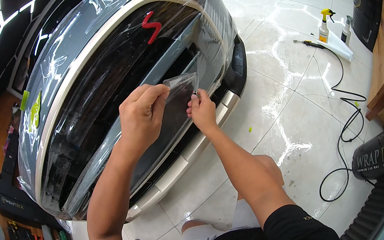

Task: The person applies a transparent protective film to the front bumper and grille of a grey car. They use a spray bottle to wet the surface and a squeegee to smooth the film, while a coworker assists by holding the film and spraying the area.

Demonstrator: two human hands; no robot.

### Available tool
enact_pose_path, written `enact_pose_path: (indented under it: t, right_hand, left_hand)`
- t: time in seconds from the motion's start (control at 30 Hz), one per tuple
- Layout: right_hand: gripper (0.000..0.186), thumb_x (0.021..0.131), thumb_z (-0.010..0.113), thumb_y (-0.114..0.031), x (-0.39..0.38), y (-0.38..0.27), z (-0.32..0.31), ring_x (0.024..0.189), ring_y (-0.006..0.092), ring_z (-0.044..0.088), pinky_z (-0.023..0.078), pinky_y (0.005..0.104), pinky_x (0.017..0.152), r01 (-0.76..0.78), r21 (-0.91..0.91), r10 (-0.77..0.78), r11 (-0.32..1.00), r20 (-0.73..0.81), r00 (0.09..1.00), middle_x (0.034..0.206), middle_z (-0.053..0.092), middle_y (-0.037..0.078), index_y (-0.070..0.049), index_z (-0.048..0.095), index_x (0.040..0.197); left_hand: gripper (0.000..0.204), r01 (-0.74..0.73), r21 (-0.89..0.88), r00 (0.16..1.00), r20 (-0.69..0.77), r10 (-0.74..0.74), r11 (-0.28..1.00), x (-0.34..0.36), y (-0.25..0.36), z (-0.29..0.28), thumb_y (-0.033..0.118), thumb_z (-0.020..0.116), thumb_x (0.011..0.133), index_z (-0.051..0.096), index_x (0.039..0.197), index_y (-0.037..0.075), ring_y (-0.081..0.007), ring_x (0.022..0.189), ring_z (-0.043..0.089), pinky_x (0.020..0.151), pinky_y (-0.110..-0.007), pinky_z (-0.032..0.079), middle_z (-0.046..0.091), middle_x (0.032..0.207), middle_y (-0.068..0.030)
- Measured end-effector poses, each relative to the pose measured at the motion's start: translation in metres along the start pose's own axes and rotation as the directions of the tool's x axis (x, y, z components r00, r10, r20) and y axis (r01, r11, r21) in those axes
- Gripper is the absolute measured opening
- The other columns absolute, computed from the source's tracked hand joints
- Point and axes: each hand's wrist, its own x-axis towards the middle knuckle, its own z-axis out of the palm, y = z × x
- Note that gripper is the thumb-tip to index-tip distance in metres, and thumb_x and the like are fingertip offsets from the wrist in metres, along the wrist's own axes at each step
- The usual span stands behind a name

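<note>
My left hand (141, 115) pinches the lifted edge of a clear plastic film (181, 84) between thumb and fingers, pulling it up off the car's front. Close to its right, my right hand (204, 113) grips a slim cutter knife (195, 91), its thin tip pointing up along the film. Both hands are over the lower grille of a grey car bumper (157, 152). Wrinkled film covers much of the bumper and its beige trim (63, 91). A red S-shaped piece (151, 28) sits on the dark upper grille.
Two green squeegee-like pieces (35, 110) rest on the car's left side. On the wet tiled floor (272, 112) stand a yellow-topped spray bottle (324, 26) and a grey-topped bottle (346, 31). A black hose (347, 131) winds along the right, beside a black printed drum (383, 153).
</note>
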Motion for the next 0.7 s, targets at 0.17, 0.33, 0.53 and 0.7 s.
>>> enact_pose_path:
  t: [0.17, 0.33, 0.53, 0.7]
  right_hand:
    - [0.023, 0.097, 0.049, -0.015, -0.005, -0.004, 0.004, 0.057, 0.0136, 0.061, 0.052, 0.0287, 0.051, -0.064, 0.114, 0.063, 0.991, 0.014, 0.998, 0.074, 0.061, 0.009, 0.000, 0.052, 0.114]
    - [0.026, 0.096, 0.049, -0.016, -0.005, -0.003, 0.007, 0.058, 0.0155, 0.063, 0.051, 0.0290, 0.051, -0.090, 0.230, 0.094, 0.969, -0.005, 0.996, 0.075, 0.063, 0.011, 0.001, 0.051, 0.117]
    - [0.021, 0.098, 0.048, -0.016, -0.001, -0.003, -0.009, 0.062, 0.0133, 0.061, 0.051, 0.0269, 0.057, -0.067, 0.223, 0.081, 0.972, -0.054, 0.995, 0.076, 0.061, 0.007, 0.000, 0.051, 0.110]
    - [0.023, 0.097, 0.050, -0.018, -0.005, 0.013, -0.027, 0.062, 0.0142, 0.062, 0.051, 0.0279, 0.058, -0.078, 0.271, 0.102, 0.959, -0.076, 0.992, 0.073, 0.064, 0.008, 0.000, 0.054, 0.110]
  left_hand:
    - [0.005, 0.010, -0.014, 1.000, 0.001, -0.010, 1.000, 0.000, 0.004, 0.000, 0.000, 0.063, 0.084, 0.065, 0.089, 0.000, -0.0157, 0.058, 0.054, 0.056, -0.027, 0.042, 0.058, 0.069, -0.0090]
    - [0.008, -0.012, 0.004, 0.999, 0.042, 0.012, 1.000, 0.000, -0.001, -0.002, 0.001, 0.062, 0.085, 0.064, 0.093, 0.000, -0.0169, 0.059, 0.055, 0.058, -0.028, 0.044, 0.058, 0.072, -0.0094]
    - [0.036, 0.059, 0.297, 0.977, 0.179, -0.116, 0.953, 0.018, -0.001, -0.004, 0.017, 0.067, 0.085, 0.055, 0.116, 0.001, -0.0272, 0.073, 0.060, 0.065, -0.036, 0.048, 0.059, 0.086, -0.0118]
    - [0.074, -0.121, 0.527, 0.905, 0.406, -0.124, 0.842, 0.030, -0.012, 0.001, 0.038, 0.075, 0.076, 0.043, 0.133, 0.002, -0.0290, 0.076, 0.062, 0.066, -0.039, 0.050, 0.059, 0.090, -0.0122]
